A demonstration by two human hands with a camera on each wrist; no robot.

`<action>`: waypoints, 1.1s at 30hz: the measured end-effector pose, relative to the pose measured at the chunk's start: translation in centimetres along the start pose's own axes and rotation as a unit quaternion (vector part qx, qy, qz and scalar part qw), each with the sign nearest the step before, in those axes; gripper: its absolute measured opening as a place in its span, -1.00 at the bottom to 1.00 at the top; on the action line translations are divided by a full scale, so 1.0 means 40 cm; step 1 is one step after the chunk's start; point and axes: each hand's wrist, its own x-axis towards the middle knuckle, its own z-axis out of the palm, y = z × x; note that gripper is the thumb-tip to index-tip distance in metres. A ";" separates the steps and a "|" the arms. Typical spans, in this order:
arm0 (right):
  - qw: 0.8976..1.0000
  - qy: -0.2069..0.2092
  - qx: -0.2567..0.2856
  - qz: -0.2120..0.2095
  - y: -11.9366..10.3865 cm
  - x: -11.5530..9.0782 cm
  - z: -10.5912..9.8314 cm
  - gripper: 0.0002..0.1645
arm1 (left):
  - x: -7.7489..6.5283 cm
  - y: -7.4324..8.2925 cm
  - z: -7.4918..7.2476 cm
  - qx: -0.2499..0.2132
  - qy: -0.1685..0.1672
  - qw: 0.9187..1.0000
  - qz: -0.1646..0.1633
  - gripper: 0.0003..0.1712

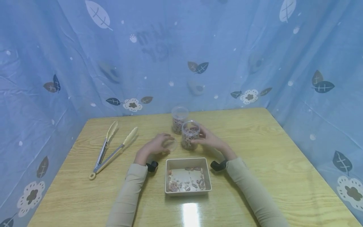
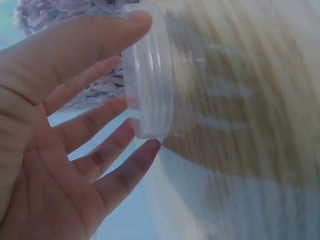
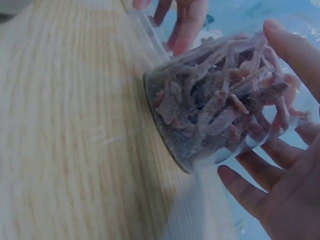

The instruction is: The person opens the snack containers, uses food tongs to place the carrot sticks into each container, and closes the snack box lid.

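My left hand (image 1: 157, 144) holds a clear plastic lid (image 2: 150, 75) by its rim, thumb on one side and fingers on the other, close over the table. My right hand (image 1: 211, 139) is curled round a clear jar (image 3: 220, 100) packed with brownish-purple dried strips, its mouth uncovered in the head view. Just behind it stands a second clear jar (image 1: 179, 118) of similar pieces. In front of both hands sits a beige rectangular tray (image 1: 188, 193) with scattered dried pieces (image 1: 187, 186) inside, mostly along its near side and right.
Metal tongs (image 1: 102, 162) with cream tips lie spread on the left of the wooden table (image 1: 244, 189). A blue patterned curtain (image 1: 175, 75) hangs round the back and both sides. Black wrist cameras (image 1: 218, 165) sit at both wrists, close to the tray.
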 end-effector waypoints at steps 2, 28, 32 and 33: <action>1.000 0.009 0.005 -0.006 0.002 0.001 0.003 0.04 | 0.002 0.001 0.002 0.002 -0.001 1.000 -0.002 -0.33; 0.997 0.060 0.028 -0.041 -0.115 -0.035 -0.009 -0.06 | -0.032 0.040 -0.055 -0.042 0.066 0.997 -0.004 -0.33; 0.996 0.059 0.032 -0.051 -0.131 -0.040 -0.011 -0.07 | -0.043 0.057 -0.077 -0.035 0.089 0.995 0.005 -0.35; 0.997 0.057 0.032 -0.052 -0.136 -0.041 -0.011 -0.07 | -0.046 0.061 -0.082 -0.033 0.093 0.995 0.006 -0.35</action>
